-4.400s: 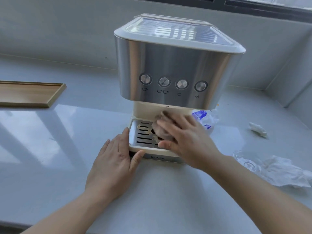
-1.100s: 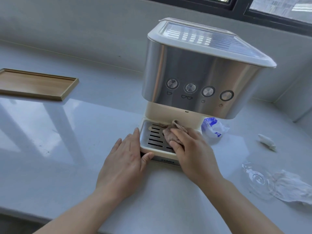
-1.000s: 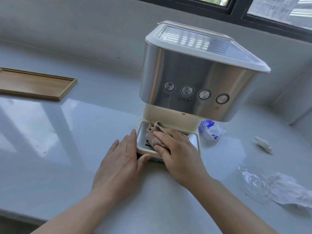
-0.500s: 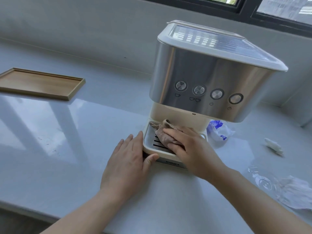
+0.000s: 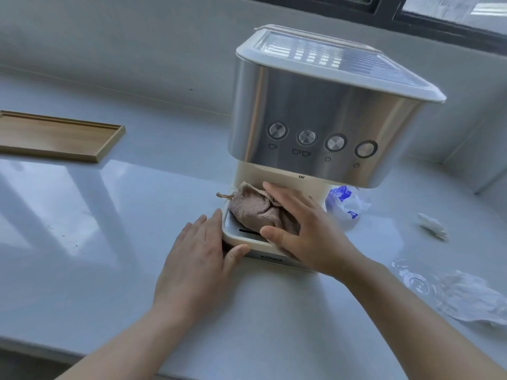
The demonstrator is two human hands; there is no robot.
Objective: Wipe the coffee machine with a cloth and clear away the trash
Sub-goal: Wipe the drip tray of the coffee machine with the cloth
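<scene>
Head view: right hand [image 5: 307, 229] flat, pressing tan cloth [image 5: 253, 208] on drip tray [image 5: 233, 237]; left hand [image 5: 200, 259] open, bracing tray's left corner. Rub gently, hold steady.

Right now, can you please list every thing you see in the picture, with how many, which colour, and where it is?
coffee machine: 1, steel and cream, counter centre
cloth: 1, beige, on drip tray
drip tray: 1, cream rim, machine base
wooden tray: 1, light brown, far left
plastic wrapper: 1, white and blue, right of machine
paper wad: 1, white, far right
crumpled wrapper: 1, clear and white, near right
left hand: flat beside tray
right hand: pressing cloth
</scene>
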